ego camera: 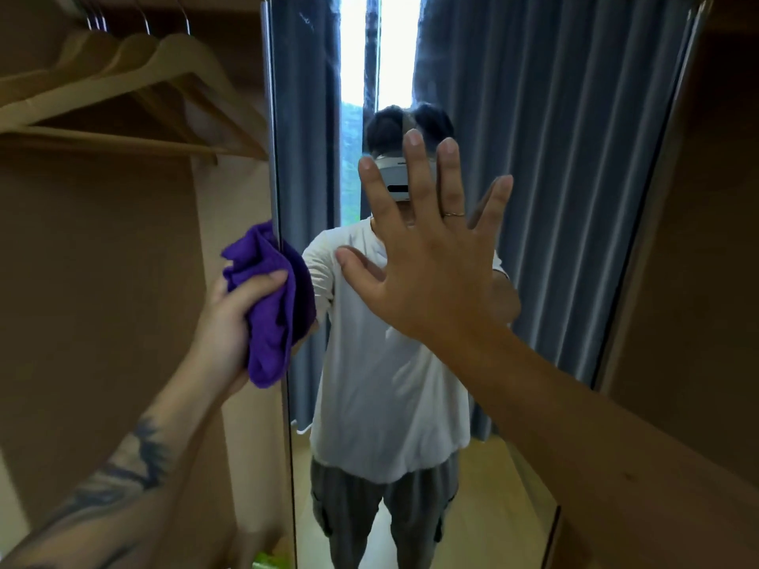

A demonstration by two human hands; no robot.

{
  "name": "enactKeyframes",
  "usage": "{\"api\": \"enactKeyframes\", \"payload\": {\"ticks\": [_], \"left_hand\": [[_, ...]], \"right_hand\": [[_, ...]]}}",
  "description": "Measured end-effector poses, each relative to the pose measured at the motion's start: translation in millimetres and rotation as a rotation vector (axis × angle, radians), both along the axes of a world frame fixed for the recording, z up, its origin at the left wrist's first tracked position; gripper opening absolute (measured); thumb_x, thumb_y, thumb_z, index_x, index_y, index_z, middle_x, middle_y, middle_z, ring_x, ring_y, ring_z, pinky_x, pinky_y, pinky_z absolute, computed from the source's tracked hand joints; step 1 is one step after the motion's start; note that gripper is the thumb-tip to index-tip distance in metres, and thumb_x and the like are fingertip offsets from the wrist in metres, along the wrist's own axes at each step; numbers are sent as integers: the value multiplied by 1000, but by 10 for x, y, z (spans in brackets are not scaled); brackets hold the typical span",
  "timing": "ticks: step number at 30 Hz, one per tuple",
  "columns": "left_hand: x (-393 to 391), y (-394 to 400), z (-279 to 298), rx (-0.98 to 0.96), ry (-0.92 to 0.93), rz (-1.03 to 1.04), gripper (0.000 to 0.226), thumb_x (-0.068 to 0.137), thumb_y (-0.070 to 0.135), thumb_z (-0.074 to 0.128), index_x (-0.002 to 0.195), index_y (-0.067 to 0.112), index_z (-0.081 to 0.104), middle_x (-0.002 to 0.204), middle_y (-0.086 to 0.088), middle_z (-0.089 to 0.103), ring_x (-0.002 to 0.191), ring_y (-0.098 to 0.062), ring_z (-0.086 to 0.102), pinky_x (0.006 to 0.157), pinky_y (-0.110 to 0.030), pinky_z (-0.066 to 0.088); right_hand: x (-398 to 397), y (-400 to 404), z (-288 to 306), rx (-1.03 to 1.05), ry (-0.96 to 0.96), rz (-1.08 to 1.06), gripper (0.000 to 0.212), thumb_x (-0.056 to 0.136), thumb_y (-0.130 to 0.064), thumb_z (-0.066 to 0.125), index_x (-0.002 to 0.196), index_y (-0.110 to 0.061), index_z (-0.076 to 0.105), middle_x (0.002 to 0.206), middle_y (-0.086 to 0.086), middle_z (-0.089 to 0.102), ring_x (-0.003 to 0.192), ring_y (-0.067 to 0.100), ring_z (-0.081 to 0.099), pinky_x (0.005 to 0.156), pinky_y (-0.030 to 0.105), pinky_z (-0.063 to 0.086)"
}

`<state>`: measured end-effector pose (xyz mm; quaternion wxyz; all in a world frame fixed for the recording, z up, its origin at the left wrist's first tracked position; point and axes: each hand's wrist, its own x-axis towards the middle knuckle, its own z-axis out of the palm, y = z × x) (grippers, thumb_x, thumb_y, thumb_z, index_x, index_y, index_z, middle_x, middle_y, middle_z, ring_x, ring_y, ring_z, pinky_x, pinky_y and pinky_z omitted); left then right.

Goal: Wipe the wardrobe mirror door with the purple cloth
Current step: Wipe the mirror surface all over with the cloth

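From the head view, the left hand (pixel 234 318) gripped the bunched purple cloth (pixel 269 305) at the left edge of the mirror door (pixel 554 199), left of centre in the frame. The right hand (pixel 427 260) was spread wide, fingers straight, against the glass (a ring on one finger). Wooden hangers (pixel 135 88) hung at upper left; the mirror reflected grey curtains.

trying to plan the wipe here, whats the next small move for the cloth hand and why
Probably slide the left hand rightward, so that the cloth moves from the mirror's left edge onto the glass. The cloth is bunched in that hand right at the edge, with most of the mirror lying to its right. The right hand is spread flat towards the glass, seemingly steadying the door, so it can stay.
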<state>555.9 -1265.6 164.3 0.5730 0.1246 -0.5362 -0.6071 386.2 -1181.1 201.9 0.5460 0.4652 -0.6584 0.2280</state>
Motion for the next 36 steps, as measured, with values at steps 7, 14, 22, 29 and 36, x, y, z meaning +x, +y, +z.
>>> {"api": "enactKeyframes", "payload": {"ticks": [7,14,22,29,36], "left_hand": [[0,-156,592,-325,5,181,36,95,5,65,128,17,59,109,7,72,100,-6,70,89,-22,55],[-78,-157,12,-179,-12,158,26,97,2,60,113,22,62,89,16,75,86,-3,71,74,-19,57],[-27,-157,110,-291,-83,137,36,98,5,60,119,34,58,97,20,74,91,2,70,73,-13,54],[-55,-131,231,-355,-55,180,26,101,8,58,119,28,57,93,20,72,88,4,68,76,-13,53],[-33,-179,-10,-278,-63,142,21,99,9,60,111,26,62,86,18,74,83,1,69,72,-14,54]], "right_hand": [[-11,-19,-14,-29,16,8,82,96,-76,33,164,-33,23,173,12,13,159,38,8,115,78,2],[-38,-27,-27,-43,18,7,82,95,-77,34,164,-34,24,173,10,14,160,36,8,117,76,2],[-32,-28,-125,-57,2,20,77,99,-73,33,164,-32,25,173,10,15,160,35,9,119,74,5],[-20,-52,-200,-81,-11,20,75,101,-70,36,164,-30,27,172,10,14,159,36,9,120,73,5],[-39,-63,-232,-84,3,22,74,102,-69,38,163,-28,29,172,12,17,159,37,12,120,73,8]]}}
